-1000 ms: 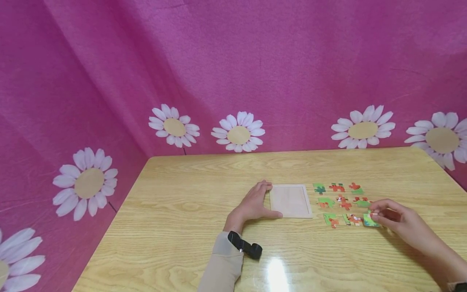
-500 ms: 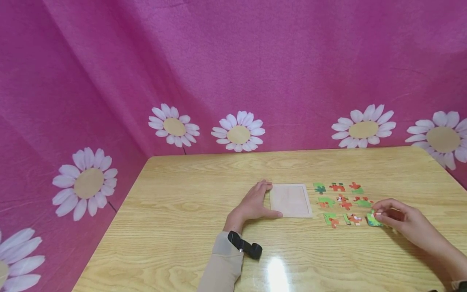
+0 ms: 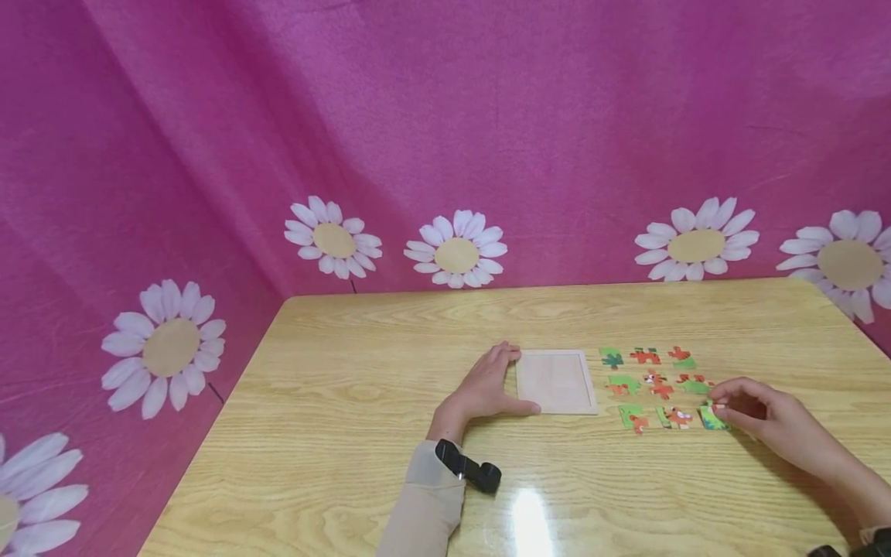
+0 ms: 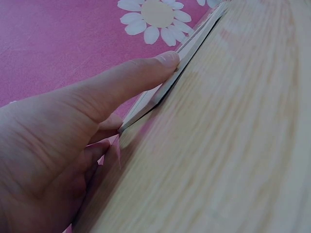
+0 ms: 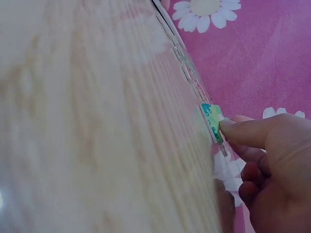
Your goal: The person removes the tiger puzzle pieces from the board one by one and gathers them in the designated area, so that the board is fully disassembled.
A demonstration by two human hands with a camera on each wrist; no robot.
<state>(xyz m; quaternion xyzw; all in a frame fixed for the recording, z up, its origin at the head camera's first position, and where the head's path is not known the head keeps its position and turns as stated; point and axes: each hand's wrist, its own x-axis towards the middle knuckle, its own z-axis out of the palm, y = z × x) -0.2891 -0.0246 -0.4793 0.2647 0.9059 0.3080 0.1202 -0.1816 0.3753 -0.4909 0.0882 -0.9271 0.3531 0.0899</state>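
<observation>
A square, pale wooden puzzle tray [image 3: 554, 382] with a raised rim lies bare on the table. My left hand [image 3: 483, 389] holds it by the left side, thumb on the near edge and fingertips at the far left corner. In the left wrist view the thumb [image 4: 146, 73] lies along the tray's rim [image 4: 194, 46]. My right hand [image 3: 780, 422] pinches a green and yellow jigsaw piece [image 3: 712, 418] between thumb and fingers, at the near right of the laid-out pieces. The right wrist view shows that piece [image 5: 213, 121] tilted at the thumb tip, close over the table.
Several red and green jigsaw pieces [image 3: 657, 384] lie in spaced rows between the tray and my right hand. The wood-grain table [image 3: 376, 356] ends at a pink curtain [image 3: 557, 139] printed with daisies. A glare spot [image 3: 531, 522] shows near the front.
The pinched jigsaw piece has shifted slightly right, away from its neighbour in the near row; it tilted midway and now looks flatter. My left hand and the tray stay put.
</observation>
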